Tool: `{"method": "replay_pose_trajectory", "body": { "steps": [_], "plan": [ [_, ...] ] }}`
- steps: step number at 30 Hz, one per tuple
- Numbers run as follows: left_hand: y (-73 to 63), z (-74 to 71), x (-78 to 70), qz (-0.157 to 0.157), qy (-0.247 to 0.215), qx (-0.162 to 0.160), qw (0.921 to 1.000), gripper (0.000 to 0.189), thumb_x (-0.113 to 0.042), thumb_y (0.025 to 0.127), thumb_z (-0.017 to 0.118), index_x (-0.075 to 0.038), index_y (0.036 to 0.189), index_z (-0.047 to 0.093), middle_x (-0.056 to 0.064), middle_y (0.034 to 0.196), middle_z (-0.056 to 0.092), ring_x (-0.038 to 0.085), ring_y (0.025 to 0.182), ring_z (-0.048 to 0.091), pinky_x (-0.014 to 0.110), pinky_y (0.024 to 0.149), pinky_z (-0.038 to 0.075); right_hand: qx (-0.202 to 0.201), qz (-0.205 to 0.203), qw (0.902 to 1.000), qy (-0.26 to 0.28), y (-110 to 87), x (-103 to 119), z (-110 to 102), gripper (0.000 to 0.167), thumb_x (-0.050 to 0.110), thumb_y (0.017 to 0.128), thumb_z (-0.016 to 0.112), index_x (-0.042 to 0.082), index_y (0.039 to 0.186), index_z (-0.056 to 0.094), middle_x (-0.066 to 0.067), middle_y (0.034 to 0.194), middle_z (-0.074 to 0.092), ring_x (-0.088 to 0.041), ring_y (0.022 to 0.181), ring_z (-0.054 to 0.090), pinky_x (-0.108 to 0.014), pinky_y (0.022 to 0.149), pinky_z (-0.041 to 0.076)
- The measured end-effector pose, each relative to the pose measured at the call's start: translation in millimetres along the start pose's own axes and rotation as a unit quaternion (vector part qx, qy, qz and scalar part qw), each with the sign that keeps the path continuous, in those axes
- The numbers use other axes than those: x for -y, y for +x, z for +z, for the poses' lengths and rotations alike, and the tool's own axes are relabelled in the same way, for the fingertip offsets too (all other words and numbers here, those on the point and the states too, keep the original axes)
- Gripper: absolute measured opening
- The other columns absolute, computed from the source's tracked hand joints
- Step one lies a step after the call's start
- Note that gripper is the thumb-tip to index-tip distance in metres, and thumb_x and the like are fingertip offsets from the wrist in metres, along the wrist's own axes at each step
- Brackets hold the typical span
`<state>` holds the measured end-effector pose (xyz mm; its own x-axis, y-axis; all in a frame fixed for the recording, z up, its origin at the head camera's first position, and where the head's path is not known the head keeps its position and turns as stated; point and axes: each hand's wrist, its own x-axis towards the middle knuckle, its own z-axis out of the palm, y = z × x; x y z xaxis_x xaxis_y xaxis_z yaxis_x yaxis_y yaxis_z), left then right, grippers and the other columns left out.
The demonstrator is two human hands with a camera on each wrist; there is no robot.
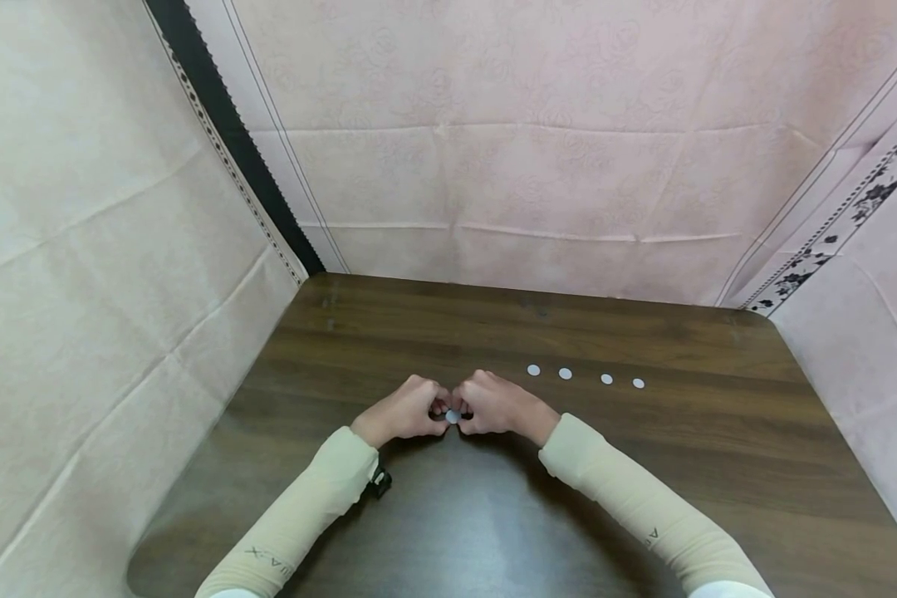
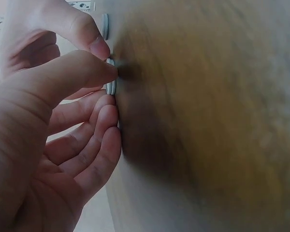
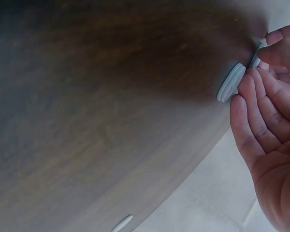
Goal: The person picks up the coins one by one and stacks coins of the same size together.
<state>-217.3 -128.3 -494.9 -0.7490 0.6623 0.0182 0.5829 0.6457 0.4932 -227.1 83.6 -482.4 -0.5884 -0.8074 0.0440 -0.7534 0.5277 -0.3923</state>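
Note:
In the head view my left hand (image 1: 413,409) and right hand (image 1: 497,404) meet over the table, thumbs and fingers around a small round white disc (image 1: 453,416). Seen from the left wrist, the disc (image 2: 111,86) is edge-on with a line along its rim, like two thin layers face to face. The left thumb crosses its edge, and the fingertips are at the other end. In the right wrist view the right thumb and fingers close on the disc (image 3: 254,59), mostly hidden behind them. A thicker white disc (image 3: 231,83) lies just beside those fingers.
Several white discs, among them one nearest the right hand (image 1: 534,370) and one at the far end (image 1: 639,384), lie in a row on the dark wooden table (image 1: 433,324). Pale cloth (image 1: 531,166) hangs behind the table and at both sides.

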Motion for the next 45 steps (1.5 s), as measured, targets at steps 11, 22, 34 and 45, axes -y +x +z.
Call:
{"method": "replay_pose_trajectory", "body": {
  "steps": [11,22,34,45],
  "plan": [
    [0.6,0.9,4.0,-0.002,-0.012,-0.003,0.9999,0.012,-0.012,0.086,0.082,-0.013,0.097,0.077,-0.004,0.088,0.073,0.007,0.081,0.065,0.022,0.075,0.056,0.000,-0.007,0.9999,0.013,-0.1,-1.7,-0.2,0.008,0.008,0.085,0.079,0.011,0.082,0.073,0.011,0.068,0.061,0.004,0.059,0.047,-0.015,0.057,0.043],
    [-0.3,0.3,3.4,-0.004,-0.030,0.005,0.9995,0.010,-0.009,0.086,0.080,-0.013,0.094,0.075,-0.005,0.085,0.070,0.008,0.079,0.062,0.021,0.071,0.052,-0.005,-0.010,0.9999,0.002,0.9,-2.5,1.3,0.007,0.008,0.083,0.081,0.009,0.088,0.076,0.002,0.079,0.075,-0.001,0.070,0.065,-0.014,0.064,0.051],
    [0.4,1.4,3.4,-0.003,-0.024,0.003,0.9997,0.010,-0.009,0.086,0.079,-0.013,0.094,0.074,-0.004,0.086,0.069,0.007,0.079,0.062,0.021,0.071,0.052,-0.002,-0.006,0.9999,0.010,0.9,-2.2,0.7,0.008,0.009,0.083,0.081,0.009,0.089,0.076,0.001,0.083,0.077,-0.004,0.075,0.070,-0.015,0.067,0.053],
    [-1.0,1.9,2.1,-0.010,-0.029,0.004,0.9995,0.012,-0.010,0.088,0.081,-0.012,0.099,0.075,-0.005,0.090,0.070,0.008,0.082,0.062,0.022,0.074,0.054,0.013,-0.007,0.9991,0.039,-1.6,-3.3,-3.0,0.011,0.007,0.086,0.080,0.006,0.096,0.078,-0.002,0.090,0.079,-0.007,0.081,0.074,-0.016,0.071,0.056]
  ]
}}
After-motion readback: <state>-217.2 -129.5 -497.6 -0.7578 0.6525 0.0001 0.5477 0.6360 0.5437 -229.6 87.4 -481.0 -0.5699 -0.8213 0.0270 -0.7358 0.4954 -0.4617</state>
